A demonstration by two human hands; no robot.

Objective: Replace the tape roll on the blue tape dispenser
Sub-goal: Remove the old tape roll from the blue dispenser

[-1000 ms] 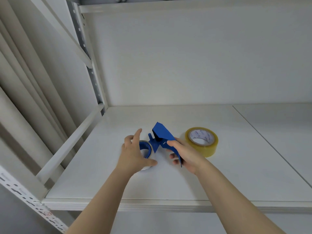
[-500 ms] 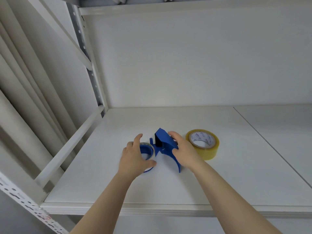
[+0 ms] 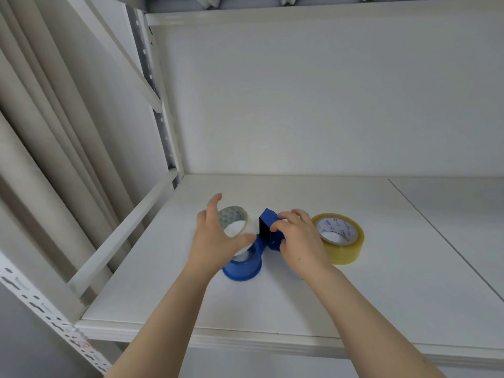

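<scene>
Bright, even, diffuse light; shadows faint. Wide-angle bending skews the frame edges. Slight motion blur softens the left hand [image 3: 215, 236].

The left hand [image 3: 215, 241] has lifted the old roll [image 3: 235, 219] off the blue hub [image 3: 242, 270], which now sits bare just below its thumb. The blue tape dispenser [image 3: 268, 227], tipped up a second ago, has come down onto the shelf [image 3: 354, 296]. The right hand [image 3: 300, 241] has shifted on top of it, fingers curled over its body.

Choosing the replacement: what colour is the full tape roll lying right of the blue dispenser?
The full tape roll is translucent yellow, clearest in the head view.
</scene>
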